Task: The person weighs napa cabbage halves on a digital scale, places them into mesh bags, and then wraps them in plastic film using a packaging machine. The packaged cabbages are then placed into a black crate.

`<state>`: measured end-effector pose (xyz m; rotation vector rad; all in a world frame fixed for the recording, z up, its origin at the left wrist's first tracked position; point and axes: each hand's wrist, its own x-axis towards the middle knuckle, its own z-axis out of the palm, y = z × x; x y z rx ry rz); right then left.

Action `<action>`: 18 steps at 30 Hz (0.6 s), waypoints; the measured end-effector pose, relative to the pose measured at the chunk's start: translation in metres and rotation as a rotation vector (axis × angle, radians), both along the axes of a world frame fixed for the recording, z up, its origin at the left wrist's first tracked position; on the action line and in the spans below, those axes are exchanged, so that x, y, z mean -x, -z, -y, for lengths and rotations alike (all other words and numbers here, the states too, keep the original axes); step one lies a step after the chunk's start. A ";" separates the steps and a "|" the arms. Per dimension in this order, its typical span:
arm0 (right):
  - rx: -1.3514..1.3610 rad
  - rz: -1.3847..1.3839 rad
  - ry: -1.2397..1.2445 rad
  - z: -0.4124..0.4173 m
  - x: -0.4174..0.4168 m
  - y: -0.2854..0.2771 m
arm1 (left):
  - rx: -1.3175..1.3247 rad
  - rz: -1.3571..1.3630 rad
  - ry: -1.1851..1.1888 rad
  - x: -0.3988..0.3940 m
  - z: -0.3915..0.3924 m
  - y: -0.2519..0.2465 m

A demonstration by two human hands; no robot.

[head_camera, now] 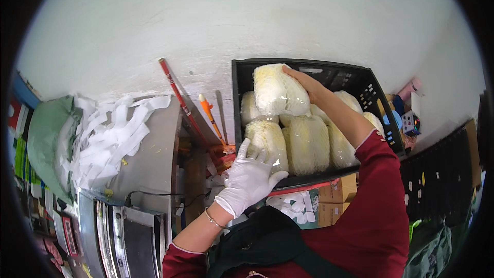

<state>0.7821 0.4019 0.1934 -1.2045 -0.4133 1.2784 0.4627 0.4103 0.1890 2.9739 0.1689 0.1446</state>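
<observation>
A black plastic crate [305,179] stands before me, filled with several pale yellow heads, apparently napa cabbages, in white foam netting and clear film. My right hand [305,81], bare, grips one wrapped cabbage [278,92] by its right side, above the others at the crate's far left. My left hand [249,181] wears a white glove. Its spread fingers lie over the near-left wrapped cabbage [268,135], with the thumb pointing right near the crate's front rim. Another wrapped cabbage [308,144] sits upright beside that one.
Left stands a grey-topped table [154,154] with a heap of white foam strips [115,135] and a green sack [50,143]. A red pole [181,100] and an orange-handled tool [208,110] lean by the wall. Cardboard boxes [332,208] sit below the crate; black crates [436,177] stand right.
</observation>
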 end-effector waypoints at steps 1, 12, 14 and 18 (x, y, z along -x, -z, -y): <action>-0.014 -0.018 -0.042 -0.014 -0.007 0.015 | 0.025 0.010 0.015 -0.002 0.000 -0.002; 0.213 0.436 0.089 -0.055 0.002 0.081 | 0.137 0.290 -0.023 0.027 -0.003 0.002; 0.131 1.587 0.222 -0.041 0.001 0.066 | 0.332 0.665 0.063 0.041 0.001 0.029; -0.027 1.838 -0.239 -0.036 0.033 0.062 | 0.428 0.674 -0.084 0.116 -0.005 0.014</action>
